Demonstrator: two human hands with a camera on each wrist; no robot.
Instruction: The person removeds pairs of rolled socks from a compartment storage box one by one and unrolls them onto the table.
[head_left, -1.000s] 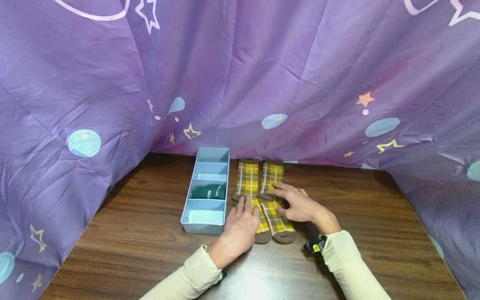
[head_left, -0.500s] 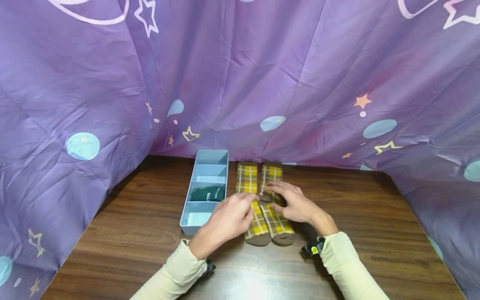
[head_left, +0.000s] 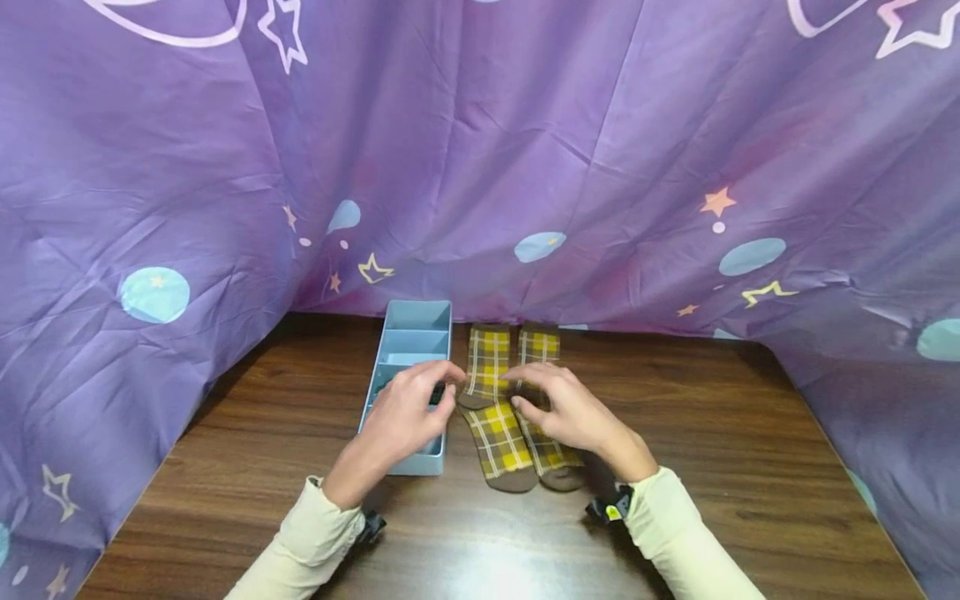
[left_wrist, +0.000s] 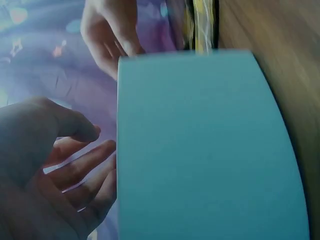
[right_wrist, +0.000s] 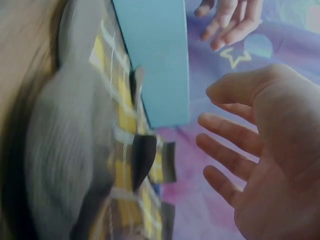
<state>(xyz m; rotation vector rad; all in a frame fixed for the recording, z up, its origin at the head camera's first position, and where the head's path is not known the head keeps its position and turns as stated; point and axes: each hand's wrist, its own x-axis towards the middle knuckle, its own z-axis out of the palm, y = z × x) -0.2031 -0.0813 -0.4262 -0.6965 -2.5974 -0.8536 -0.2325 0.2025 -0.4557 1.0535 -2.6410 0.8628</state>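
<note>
Two yellow-and-brown plaid socks, a left one (head_left: 501, 442) and a right one (head_left: 538, 346), lie flat side by side on the table, brown toes toward me. My right hand (head_left: 577, 412) hovers over the right sock and partly covers it; its fingers are spread and hold nothing in the right wrist view. Above the front half of a light blue divided box (head_left: 418, 317) is my left hand (head_left: 405, 417), fingers loosely bent around air. That hand hides most of a dark green folded cloth item inside the box. The box wall (left_wrist: 200, 145) fills much of the left wrist view.
The brown wooden table (head_left: 712, 433) meets a purple curtain (head_left: 480, 167) with stars and planets behind the box and socks. The box stands left of the socks, close to them.
My left hand has left the left sock, rising and moving left over the box, so that more of that sock shows. My right hand has shifted only slightly left.
</note>
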